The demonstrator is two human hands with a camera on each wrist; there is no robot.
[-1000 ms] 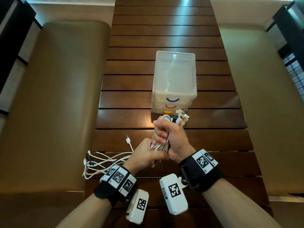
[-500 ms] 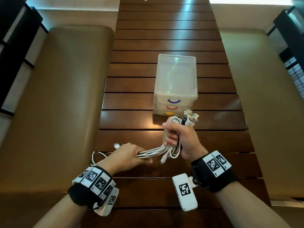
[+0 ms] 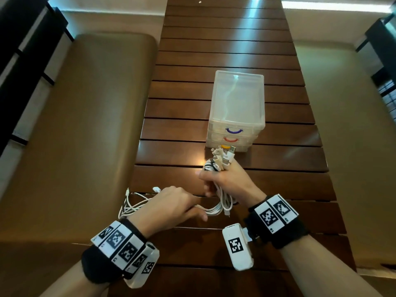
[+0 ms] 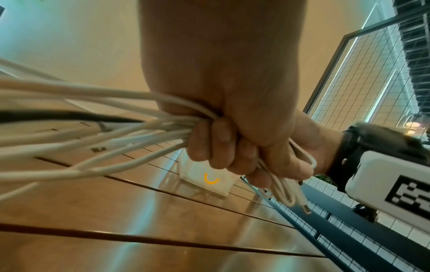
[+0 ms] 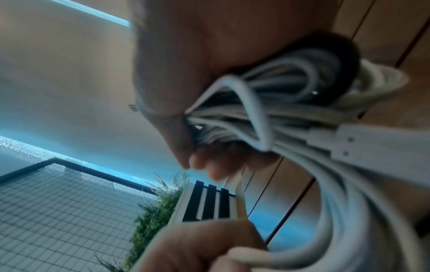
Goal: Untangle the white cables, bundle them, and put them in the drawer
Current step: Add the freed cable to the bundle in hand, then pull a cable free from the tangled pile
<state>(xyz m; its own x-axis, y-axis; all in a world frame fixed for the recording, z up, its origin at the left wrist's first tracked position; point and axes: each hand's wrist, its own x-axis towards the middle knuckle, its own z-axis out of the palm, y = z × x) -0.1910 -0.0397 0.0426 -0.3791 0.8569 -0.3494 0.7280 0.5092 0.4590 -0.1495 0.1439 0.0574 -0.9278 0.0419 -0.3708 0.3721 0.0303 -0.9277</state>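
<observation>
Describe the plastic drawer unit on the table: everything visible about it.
The drawer unit is a small box of frosted, translucent plastic with a flat lid and three stacked drawers, all shut. Their curved handles run purple, red and orange from top to bottom; the orange one is partly hidden by cable plugs in the head view. It stands upright on the slatted wooden table, drawer fronts facing the person. Neither hand touches it; its contents cannot be made out.

My left hand (image 3: 169, 207): drawn leftward along cables (image 3: 214, 210), away from right hand (image 3: 227, 183); loose strands shortened.
</observation>
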